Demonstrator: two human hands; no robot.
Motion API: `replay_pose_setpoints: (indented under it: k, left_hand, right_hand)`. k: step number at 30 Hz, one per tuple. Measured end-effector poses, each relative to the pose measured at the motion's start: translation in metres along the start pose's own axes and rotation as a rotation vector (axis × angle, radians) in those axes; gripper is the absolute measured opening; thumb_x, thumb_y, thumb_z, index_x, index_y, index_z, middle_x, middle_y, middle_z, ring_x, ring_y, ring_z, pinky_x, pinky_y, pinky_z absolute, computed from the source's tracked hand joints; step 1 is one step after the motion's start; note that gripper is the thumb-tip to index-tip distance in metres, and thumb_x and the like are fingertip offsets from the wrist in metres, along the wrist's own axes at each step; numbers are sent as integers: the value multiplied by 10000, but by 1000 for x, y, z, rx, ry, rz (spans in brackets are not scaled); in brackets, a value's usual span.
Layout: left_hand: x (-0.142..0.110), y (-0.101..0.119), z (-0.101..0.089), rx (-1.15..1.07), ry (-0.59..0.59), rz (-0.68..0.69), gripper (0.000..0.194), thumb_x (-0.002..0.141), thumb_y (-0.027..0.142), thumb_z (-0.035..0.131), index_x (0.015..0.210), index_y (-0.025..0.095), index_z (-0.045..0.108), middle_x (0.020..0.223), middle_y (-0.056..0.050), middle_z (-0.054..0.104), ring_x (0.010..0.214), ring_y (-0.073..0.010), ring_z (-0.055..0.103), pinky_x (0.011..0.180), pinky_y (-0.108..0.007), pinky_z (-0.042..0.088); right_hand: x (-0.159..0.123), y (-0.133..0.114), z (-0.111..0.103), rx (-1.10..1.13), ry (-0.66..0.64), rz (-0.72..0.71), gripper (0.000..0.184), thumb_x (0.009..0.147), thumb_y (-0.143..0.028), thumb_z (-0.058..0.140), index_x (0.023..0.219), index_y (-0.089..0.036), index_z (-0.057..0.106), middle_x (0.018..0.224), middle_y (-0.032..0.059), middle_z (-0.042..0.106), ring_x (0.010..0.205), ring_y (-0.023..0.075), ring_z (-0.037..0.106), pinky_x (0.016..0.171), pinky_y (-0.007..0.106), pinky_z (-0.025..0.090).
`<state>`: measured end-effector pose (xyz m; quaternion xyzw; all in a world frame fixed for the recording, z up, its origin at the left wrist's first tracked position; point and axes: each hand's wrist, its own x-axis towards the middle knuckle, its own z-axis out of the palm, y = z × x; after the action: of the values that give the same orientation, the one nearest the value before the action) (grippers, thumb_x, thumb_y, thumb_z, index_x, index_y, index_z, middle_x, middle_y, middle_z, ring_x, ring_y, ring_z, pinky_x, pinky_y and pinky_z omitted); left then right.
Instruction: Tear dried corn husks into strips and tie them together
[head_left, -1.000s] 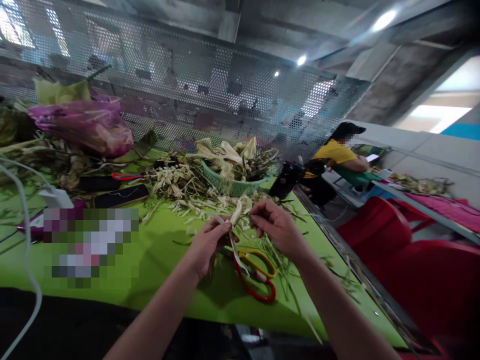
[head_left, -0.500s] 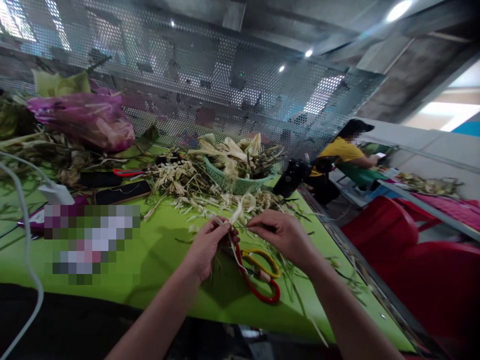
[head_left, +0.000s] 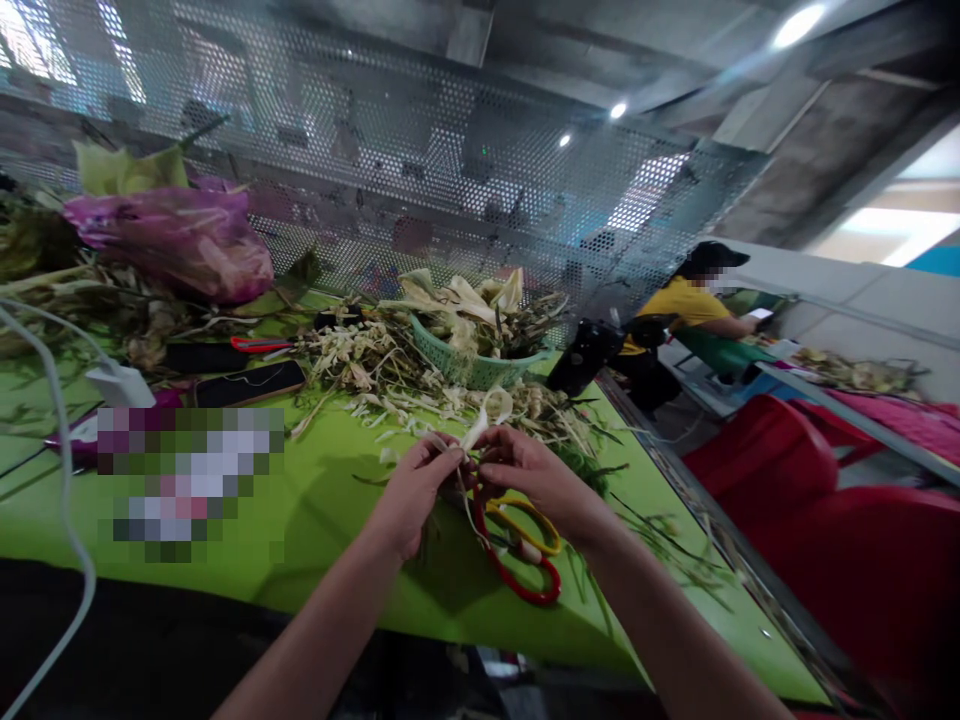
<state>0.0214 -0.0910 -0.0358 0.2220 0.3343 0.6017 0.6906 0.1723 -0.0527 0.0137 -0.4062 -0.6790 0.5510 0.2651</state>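
Evidently the left hand (head_left: 415, 482) pinches the husk (head_left: 477, 428), its long axis running from one o'clock to six.
In the head view, the husk lies at the left hand's two o'clock and the right hand's (head_left: 531, 477) ten; the left is nearer, touching it, while the right's fingers are curled close, their grip unclear. Scissors (head_left: 529, 550) lie at five o'clock, near its tail; scraps (head_left: 358, 362) spread at eleven, beside the basket (head_left: 472, 372).
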Motion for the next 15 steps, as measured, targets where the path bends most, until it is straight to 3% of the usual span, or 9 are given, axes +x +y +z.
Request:
replay_pose_setpoints:
  k: [4,10,15]
  left_hand:
    - [-1,3,-1,-41,20,0,299,640,322,753,839,176,583,712,-10,643,607,-118,606,590,-245,509]
    - [2,7,-6,-35,163,93,293,663,330,741,868,167,609,814,-30,680,654,-107,630,659,-224,506]
    - [0,9,-3,-15,70,107,276,668,331,737,849,172,602,915,-37,676,645,-95,617,624,-214,501]
  right_hand:
    - [3,0,-9,-171,160,-74,192,734,-355,669,766,-170,630,669,-12,577,558,105,503,489,215,441]
    - [-2,-7,-22,-450,412,-227,193,778,-375,628,766,-182,631,628,-12,574,562,123,487,516,232,376]
    - [-4,-5,-16,-662,460,-294,149,810,-338,600,786,-195,633,676,7,623,615,154,546,568,253,402]
